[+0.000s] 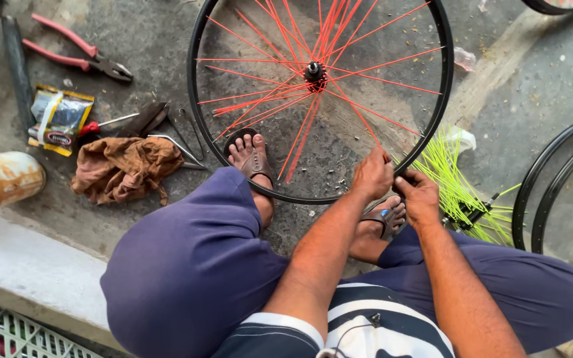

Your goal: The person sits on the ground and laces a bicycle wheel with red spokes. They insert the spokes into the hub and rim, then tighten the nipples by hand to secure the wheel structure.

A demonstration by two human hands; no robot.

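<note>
A black bicycle rim (197, 113) with red spokes (366, 76) and a dark hub (314, 70) lies flat on the concrete floor in front of me. My left hand (373, 174) pinches a red spoke where it meets the near right part of the rim. My right hand (420, 197) is closed on the rim right beside it; any small tool in its fingers is hidden. My sandalled feet rest under and inside the wheel.
A bundle of neon yellow spokes (449, 176) lies right of my hands, beside two more black rims (552, 192). At left are red-handled pliers (77, 53), a brown rag (124, 167), a small packet (58, 119), a screwdriver (104, 123) and a rusty can (1, 180).
</note>
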